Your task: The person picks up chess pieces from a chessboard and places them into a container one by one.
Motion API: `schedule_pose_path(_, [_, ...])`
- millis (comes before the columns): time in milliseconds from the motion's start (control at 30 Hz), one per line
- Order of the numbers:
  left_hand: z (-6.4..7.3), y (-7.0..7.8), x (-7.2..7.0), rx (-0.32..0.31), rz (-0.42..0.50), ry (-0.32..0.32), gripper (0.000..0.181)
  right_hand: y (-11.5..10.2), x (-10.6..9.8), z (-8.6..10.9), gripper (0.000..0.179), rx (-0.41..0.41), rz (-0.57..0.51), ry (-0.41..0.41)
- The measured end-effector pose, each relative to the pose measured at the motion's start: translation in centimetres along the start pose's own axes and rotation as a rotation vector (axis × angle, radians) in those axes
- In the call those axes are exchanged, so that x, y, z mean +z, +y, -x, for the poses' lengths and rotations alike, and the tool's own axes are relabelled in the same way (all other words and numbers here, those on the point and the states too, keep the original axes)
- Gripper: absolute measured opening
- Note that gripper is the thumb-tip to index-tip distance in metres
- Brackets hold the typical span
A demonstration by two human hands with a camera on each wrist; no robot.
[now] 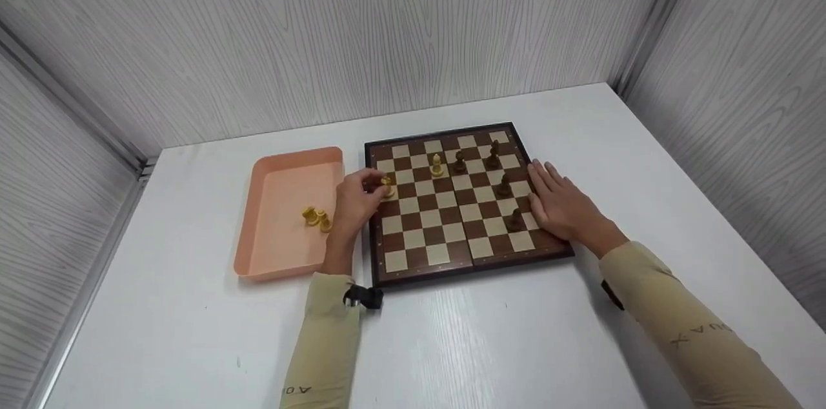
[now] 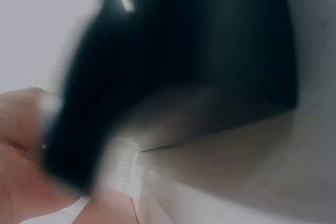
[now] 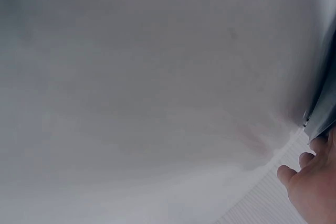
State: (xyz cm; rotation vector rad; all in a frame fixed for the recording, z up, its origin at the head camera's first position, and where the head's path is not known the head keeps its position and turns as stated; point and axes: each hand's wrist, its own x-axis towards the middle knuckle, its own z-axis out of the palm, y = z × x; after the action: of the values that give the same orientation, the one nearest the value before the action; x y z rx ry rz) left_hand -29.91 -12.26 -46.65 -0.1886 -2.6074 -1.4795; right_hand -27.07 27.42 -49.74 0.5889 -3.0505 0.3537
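Observation:
At the left edge of the chessboard (image 1: pixel 427 253), my left hand (image 1: pixel 355 202) pinches a gold chess piece (image 1: pixel 387 186) between thumb and fingers, with the piece upright over an edge square. My right hand (image 1: pixel 563 208) lies with straight fingers along the board's right border, also partly seen as a hand (image 3: pixel 310 187) in the right wrist view. Another gold chess piece (image 1: pixel 437 166) stands near the board's upper middle. Several dark chess pieces stand on the right half, among them a tall one (image 1: pixel 493 156) and a shorter one (image 1: pixel 515 220) close to my right fingers.
A shallow pink tray (image 1: pixel 248 228) sits left of the board, under and beside my left forearm. Gold chess pieces (image 1: pixel 311 215) lie together inside it. The white table (image 1: pixel 452 338) meets a wood-grain wall (image 1: pixel 361 41) behind and panels at both sides.

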Motion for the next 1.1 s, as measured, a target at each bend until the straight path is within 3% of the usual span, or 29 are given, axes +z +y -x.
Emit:
schedule_pose_path(600, [0.02, 0.09, 0.38, -0.005, -0.035, 0.012, 0.017, -0.03, 0.02, 0.06, 0.062, 0.009, 0.015, -0.007])
schedule_pose_path(1100, [0.07, 0.07, 0.58, 0.032, -0.037, 0.081, 0.014, -0.04, -0.01, 0.07, 0.062, 0.013, 0.007, -0.013])
